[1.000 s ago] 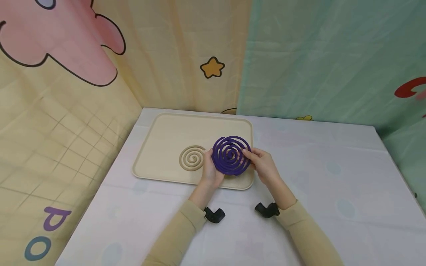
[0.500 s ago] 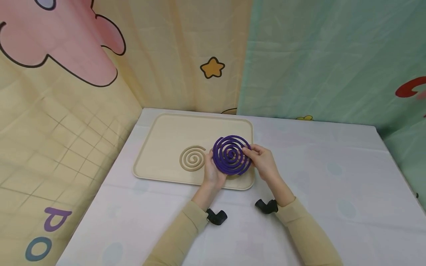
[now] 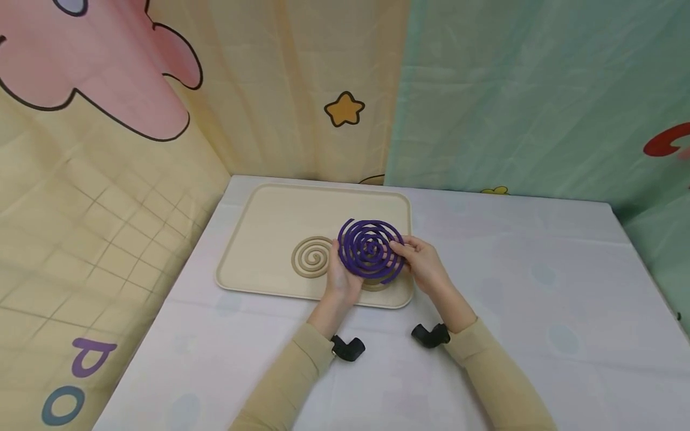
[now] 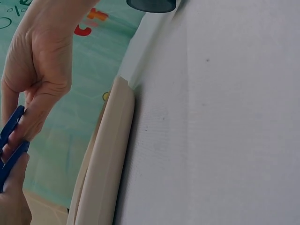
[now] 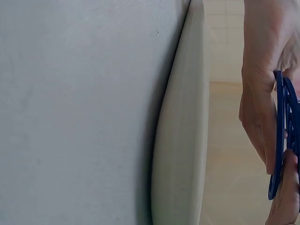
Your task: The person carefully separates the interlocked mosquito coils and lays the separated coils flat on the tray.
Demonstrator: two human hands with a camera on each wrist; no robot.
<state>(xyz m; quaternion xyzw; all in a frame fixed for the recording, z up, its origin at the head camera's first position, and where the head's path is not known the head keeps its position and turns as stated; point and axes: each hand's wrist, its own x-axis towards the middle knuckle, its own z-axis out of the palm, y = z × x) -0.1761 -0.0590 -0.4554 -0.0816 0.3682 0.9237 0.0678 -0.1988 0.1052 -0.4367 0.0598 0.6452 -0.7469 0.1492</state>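
Note:
A pair of dark purple mosquito coils (image 3: 370, 248), spiral-shaped and overlapping, is held in the air above the right part of the tray. My left hand (image 3: 342, 281) grips their left side from below, thumb along the edge. With thumb and fingers, my right hand (image 3: 429, 266) pinches the right side. In the right wrist view the coils (image 5: 280, 126) appear edge-on, with a narrow gap between the layers. A beige mosquito coil (image 3: 314, 259) lies flat on the tray beside my left hand. Another beige coil (image 3: 375, 287) shows only its near edge beneath the purple pair.
The beige tray (image 3: 269, 218) has a low raised rim and lies toward the table's far left. White cloth covers the table (image 3: 512, 287). Printed curtains (image 3: 474, 102) rise behind it and at both sides. A black wrist mount (image 3: 348, 349) sits at my left cuff.
The purple coils have shifted slightly left with my left hand. Their rings now look more offset, with the loose ends spread farther apart. My right hand has barely moved; the tray stays put.

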